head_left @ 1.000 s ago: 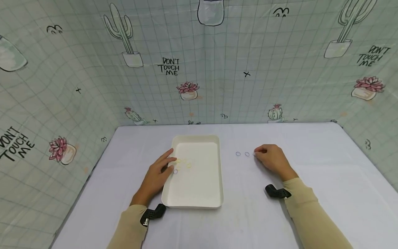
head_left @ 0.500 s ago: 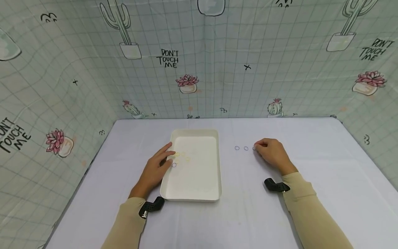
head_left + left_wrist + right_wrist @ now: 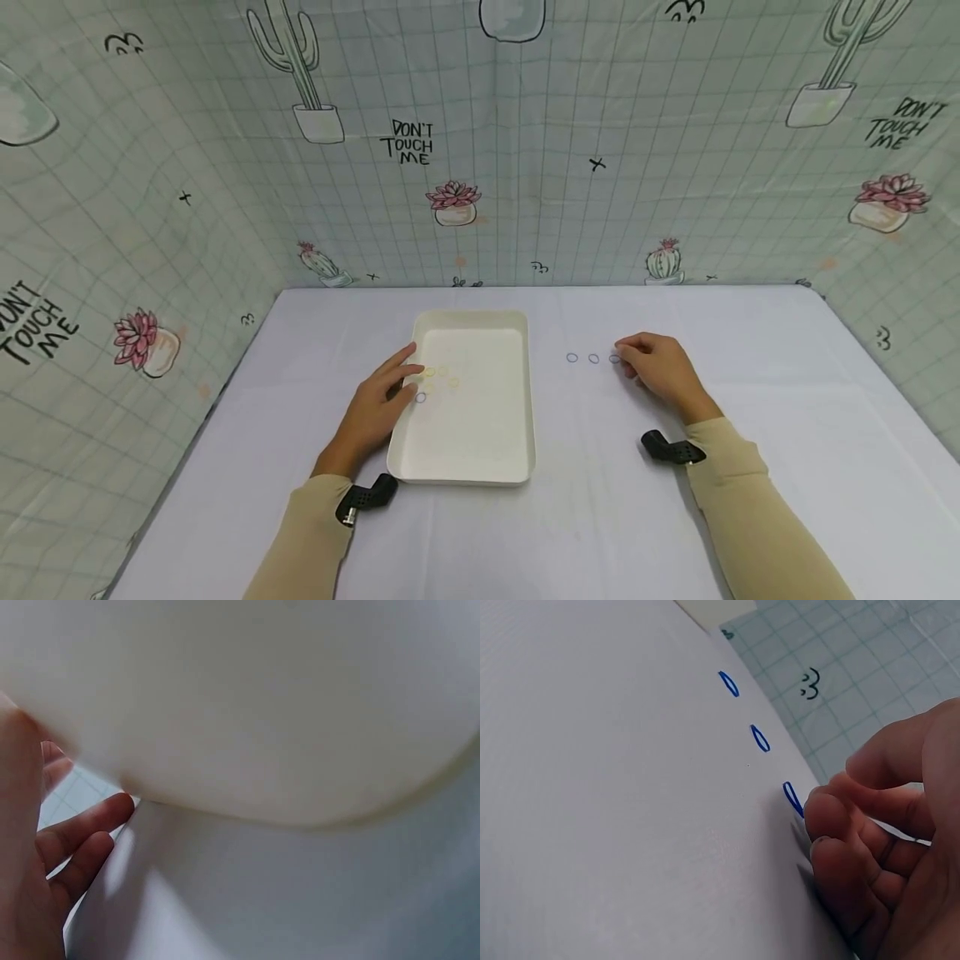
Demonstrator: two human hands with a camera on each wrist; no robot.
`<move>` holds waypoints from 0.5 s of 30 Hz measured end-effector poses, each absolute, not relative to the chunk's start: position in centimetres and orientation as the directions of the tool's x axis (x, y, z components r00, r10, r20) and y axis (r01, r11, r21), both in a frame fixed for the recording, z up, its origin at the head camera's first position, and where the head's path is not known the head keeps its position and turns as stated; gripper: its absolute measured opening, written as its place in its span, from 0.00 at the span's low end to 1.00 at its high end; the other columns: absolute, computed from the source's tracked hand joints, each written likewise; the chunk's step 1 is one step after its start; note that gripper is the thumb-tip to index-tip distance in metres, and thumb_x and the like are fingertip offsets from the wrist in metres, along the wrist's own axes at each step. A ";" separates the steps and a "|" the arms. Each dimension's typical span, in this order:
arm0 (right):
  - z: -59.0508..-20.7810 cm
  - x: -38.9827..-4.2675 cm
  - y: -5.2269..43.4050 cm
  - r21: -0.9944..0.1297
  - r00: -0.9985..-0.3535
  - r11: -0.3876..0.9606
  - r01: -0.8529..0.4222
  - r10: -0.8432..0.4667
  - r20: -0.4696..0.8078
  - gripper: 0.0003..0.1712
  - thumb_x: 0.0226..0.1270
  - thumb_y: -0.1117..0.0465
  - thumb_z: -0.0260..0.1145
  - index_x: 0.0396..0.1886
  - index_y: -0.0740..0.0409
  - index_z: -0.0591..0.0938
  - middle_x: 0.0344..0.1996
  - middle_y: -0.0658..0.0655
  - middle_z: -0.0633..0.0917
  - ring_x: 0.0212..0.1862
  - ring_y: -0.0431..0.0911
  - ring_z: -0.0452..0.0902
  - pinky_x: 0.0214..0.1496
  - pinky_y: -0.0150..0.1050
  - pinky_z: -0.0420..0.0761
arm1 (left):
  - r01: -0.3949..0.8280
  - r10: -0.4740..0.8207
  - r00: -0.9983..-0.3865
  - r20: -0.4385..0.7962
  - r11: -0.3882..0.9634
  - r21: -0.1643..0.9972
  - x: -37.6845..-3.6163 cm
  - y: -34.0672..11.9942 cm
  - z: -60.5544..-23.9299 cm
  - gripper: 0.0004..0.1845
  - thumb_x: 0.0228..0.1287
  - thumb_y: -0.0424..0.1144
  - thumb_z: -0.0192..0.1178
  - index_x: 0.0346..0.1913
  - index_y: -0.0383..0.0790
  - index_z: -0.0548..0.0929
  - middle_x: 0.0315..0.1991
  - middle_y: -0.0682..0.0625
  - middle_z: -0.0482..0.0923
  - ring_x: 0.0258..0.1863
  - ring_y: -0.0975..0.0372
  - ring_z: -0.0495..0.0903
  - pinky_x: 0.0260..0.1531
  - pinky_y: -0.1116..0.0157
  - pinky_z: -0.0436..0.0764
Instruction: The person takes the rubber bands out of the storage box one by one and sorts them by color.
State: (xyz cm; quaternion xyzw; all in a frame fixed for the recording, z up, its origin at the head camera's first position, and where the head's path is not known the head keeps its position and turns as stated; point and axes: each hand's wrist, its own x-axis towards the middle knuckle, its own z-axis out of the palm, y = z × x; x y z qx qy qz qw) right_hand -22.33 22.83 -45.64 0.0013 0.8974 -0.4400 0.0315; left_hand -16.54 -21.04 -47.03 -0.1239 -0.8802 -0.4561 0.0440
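Three small thin blue rings, a left one (image 3: 572, 357), a middle one (image 3: 594, 358) and a right one (image 3: 615, 358), lie in a row on the white table to the right of the tray. My right hand (image 3: 660, 371) is beside the right ring (image 3: 793, 800), fingers loosely bent, nothing visibly held. A shallow white tray (image 3: 472, 481) stands left of the row. My left hand (image 3: 373, 408) rests against its left rim, fingers extended over the edge. Near those fingertips, one blue ring (image 3: 421, 397) and several pale yellow rings (image 3: 453, 382) lie inside the tray.
A white cloth-covered table (image 3: 592, 517) carries everything. Behind it and at its sides hangs a checked curtain (image 3: 540, 150) printed with cacti. Black wrist cameras sit on the left wrist (image 3: 366, 497) and the right wrist (image 3: 672, 450).
The right fingertips have lifted slightly off the right ring, which now shows more fully on the table. My left hand and the tray keep their places; the head view shifted a little.
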 end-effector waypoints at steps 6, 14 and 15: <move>-45.5 -22.3 22.4 -0.831 -0.996 0.553 0.059 -0.026 -0.088 0.20 0.77 0.52 0.59 0.53 0.63 0.83 0.35 0.60 0.84 0.35 0.48 0.78 0.34 0.37 0.82 | 0.257 0.171 -0.966 0.194 0.549 0.795 -16.5 -21.2 -47.1 0.18 0.73 0.36 0.58 0.63 0.41 0.81 0.76 0.60 0.60 0.76 0.58 0.57 0.71 0.52 0.61; -45.0 -22.3 21.6 -0.852 -0.993 0.523 0.038 -0.076 -0.090 0.19 0.77 0.56 0.58 0.54 0.65 0.83 0.36 0.60 0.84 0.33 0.48 0.78 0.33 0.38 0.82 | 0.253 0.166 -0.967 0.193 0.539 0.803 -16.4 -20.9 -47.1 0.18 0.73 0.35 0.58 0.63 0.40 0.81 0.76 0.60 0.60 0.76 0.59 0.57 0.71 0.52 0.62; -45.0 -22.4 21.4 -0.854 -0.993 0.520 0.032 -0.079 -0.085 0.18 0.77 0.56 0.58 0.53 0.65 0.83 0.36 0.60 0.84 0.33 0.48 0.78 0.32 0.38 0.82 | 0.255 0.166 -0.967 0.195 0.539 0.803 -16.4 -20.9 -47.1 0.18 0.73 0.35 0.58 0.63 0.40 0.81 0.76 0.60 0.60 0.75 0.59 0.57 0.71 0.53 0.62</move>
